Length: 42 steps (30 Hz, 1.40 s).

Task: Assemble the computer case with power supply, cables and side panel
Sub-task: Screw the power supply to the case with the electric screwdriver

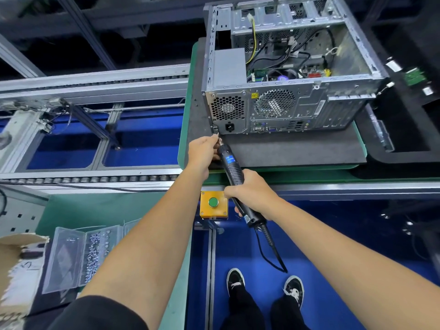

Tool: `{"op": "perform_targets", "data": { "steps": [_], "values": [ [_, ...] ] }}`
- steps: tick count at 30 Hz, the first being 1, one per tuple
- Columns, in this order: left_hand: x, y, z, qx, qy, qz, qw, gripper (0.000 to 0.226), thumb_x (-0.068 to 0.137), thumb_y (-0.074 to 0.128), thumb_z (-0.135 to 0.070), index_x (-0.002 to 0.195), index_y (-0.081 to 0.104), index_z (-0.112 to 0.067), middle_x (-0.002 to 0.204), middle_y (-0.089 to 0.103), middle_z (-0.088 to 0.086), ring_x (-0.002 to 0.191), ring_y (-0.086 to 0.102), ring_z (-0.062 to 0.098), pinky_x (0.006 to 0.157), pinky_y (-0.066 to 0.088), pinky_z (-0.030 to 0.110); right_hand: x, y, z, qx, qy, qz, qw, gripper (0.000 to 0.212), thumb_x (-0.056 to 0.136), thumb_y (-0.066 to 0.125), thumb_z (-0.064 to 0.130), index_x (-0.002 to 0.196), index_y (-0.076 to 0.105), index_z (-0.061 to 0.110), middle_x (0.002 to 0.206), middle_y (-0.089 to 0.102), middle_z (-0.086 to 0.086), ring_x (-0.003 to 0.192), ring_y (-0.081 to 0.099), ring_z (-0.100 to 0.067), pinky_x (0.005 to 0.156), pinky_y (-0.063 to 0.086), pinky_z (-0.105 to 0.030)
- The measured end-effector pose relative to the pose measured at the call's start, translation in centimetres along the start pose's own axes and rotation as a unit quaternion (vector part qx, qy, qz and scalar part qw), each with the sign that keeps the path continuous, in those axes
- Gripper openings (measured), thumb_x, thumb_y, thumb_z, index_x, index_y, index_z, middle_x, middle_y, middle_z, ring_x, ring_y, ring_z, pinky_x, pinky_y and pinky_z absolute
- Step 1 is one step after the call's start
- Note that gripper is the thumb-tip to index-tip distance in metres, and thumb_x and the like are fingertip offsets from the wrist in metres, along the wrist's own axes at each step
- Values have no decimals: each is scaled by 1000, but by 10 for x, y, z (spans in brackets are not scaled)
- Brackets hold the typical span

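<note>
I look down over two bare forearms at a grey sheet-metal computer case (292, 75) lying on its side on a dark foam mat atop a green-edged desk (188, 129), far and to the right. Its open side faces up, showing black and yellow cables (273, 58) and a circuit board; no side panel is fitted. The grey boxy power supply (229, 65) sits in the case's left end, its honeycomb vent facing me.

My right hand (252, 195) wraps its fingers firmly round the handle of a black corded electric screwdriver (234, 172), which angles up and left towards the near left lower corner of the case's rear face. My left hand (202, 152) pinches at the driver's tip, fingers together there; whether a screw sits between them I cannot tell.

I judge the step to be screwing the power supply to the rear panel. Next the bit must seat squarely in the screw hole before driving.

Near left lies a clear plastic compartment box of small silver screws (95, 251). A yellow box with a green push button (213, 204) sits below my hands.
</note>
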<state>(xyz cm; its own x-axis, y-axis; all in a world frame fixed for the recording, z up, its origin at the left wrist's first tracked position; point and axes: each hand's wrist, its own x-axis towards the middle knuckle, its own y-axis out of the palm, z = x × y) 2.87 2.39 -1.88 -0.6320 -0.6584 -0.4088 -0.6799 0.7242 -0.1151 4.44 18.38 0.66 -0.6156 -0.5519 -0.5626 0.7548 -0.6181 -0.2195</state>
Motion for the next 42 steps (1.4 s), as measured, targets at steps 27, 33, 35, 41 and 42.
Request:
{"op": "perform_targets", "data": {
  "steps": [27, 33, 35, 41, 42],
  "values": [
    [3, 0, -15, -101, -93, 29, 990, 6, 91, 58, -16, 87, 61, -13, 69, 71, 0, 56, 54, 10, 48, 41, 19, -2, -1, 0, -33, -11, -12, 999, 38, 76, 74, 15, 102, 47, 12, 90, 60, -11, 63, 59, -25, 70, 59, -49],
    [5, -2, -20, -37, -68, 53, 996, 12, 93, 55, -19, 92, 64, -10, 76, 72, 3, 61, 59, 12, 52, 46, 19, -2, 2, 3, -43, -7, -25, 999, 38, 76, 74, 17, 102, 46, 11, 94, 59, -12, 69, 60, -27, 73, 59, -50],
    [5, -4, -20, 2, -38, 43, 998, 14, 93, 58, -20, 94, 65, -7, 82, 69, 7, 65, 60, 15, 54, 48, 20, -3, 2, 3, -38, -7, -25, 999, 37, 77, 73, 17, 101, 46, 10, 93, 59, -13, 69, 59, -27, 73, 58, -50],
    [14, -19, -26, 213, 188, -75, 956, 14, 93, 60, -29, 87, 61, -16, 79, 66, -1, 65, 65, 11, 68, 55, 31, -4, 1, 3, -26, -4, -22, 999, 37, 77, 73, 15, 101, 47, 8, 89, 57, -11, 65, 58, -26, 70, 58, -50],
    [17, -20, -30, 252, 216, -77, 940, 17, 92, 62, -32, 88, 61, -16, 80, 64, -2, 72, 64, 15, 70, 53, 32, -3, 1, 4, -27, -5, -23, 999, 35, 77, 73, 15, 98, 46, 9, 89, 57, -11, 66, 58, -27, 71, 58, -50]
  ]
}}
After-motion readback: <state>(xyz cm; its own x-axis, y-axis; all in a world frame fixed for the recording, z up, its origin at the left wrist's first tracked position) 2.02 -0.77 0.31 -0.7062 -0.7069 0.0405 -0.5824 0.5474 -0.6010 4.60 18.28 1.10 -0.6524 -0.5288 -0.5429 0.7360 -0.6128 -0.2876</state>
